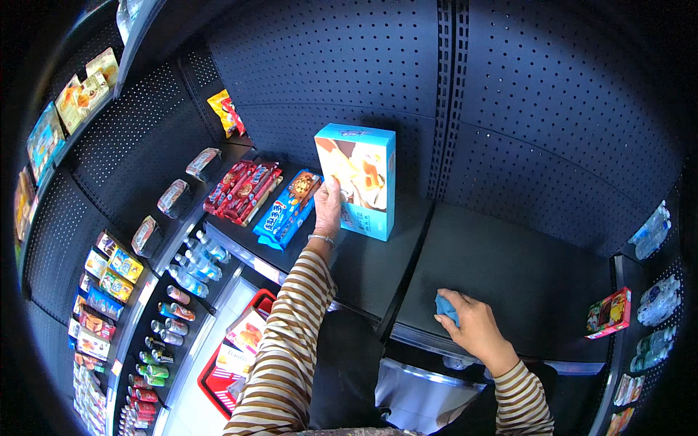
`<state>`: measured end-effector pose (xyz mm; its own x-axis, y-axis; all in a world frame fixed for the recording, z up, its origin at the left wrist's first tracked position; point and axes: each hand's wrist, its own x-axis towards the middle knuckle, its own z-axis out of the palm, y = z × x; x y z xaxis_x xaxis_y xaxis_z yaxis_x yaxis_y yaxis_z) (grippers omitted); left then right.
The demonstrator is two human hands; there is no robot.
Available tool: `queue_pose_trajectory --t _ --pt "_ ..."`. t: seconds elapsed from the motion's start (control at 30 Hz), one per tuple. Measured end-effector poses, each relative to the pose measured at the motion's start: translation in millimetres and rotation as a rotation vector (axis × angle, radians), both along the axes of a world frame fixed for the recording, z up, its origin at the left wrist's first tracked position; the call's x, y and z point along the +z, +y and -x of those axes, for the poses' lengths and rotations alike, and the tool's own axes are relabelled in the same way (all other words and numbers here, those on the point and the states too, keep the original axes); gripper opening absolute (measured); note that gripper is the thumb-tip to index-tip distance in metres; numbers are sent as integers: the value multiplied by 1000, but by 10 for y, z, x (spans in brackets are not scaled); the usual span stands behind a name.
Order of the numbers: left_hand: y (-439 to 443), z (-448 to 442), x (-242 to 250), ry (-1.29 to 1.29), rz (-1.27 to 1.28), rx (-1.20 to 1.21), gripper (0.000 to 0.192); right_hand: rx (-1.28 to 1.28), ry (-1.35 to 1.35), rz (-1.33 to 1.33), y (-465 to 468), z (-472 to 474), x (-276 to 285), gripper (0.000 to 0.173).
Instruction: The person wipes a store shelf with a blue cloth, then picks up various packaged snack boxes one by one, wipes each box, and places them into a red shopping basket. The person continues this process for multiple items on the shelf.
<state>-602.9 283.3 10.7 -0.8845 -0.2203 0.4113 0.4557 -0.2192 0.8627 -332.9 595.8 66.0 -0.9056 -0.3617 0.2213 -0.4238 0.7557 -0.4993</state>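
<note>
My left hand (328, 206) grips the left edge of a light-blue carton (362, 180) with a food picture on its front. The carton is upright over the dark metal shelf (376, 272); whether its base rests there I cannot tell. Beside that hand lies a blue packet of cookies (289, 210), and left of it are several red snack packets (244, 191). My right hand (475, 321) holds a folded blue cloth (446, 310) near the front edge of the right-hand shelf section (491, 261). Fingers hide part of the cloth.
A perforated back panel (338, 65) rises behind the shelf. At the right end lies a small red box (609, 313). Lower left, a red shopping basket (210, 376) holding boxes stands on the floor. Bottles (199, 261) and drink cans (158, 370) line the left shelves.
</note>
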Motion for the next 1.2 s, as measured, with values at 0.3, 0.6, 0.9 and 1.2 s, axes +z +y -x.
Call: queue_pose_trajectory --t 0.3,0.6,0.9,1.2 --pt "-327 35 -476 -102 262 151 43 26 13 -12 -21 -4 -68 49" --pt "-650 -497 -320 -84 367 -12 48 -49 1 75 116 109 -44 50" --pt "767 -1632 659 144 466 73 23 -96 -13 -6 342 -109 59 41" --pt "2644 -2625 1105 192 418 -656 23 -351 -125 -57 956 -364 217 33"
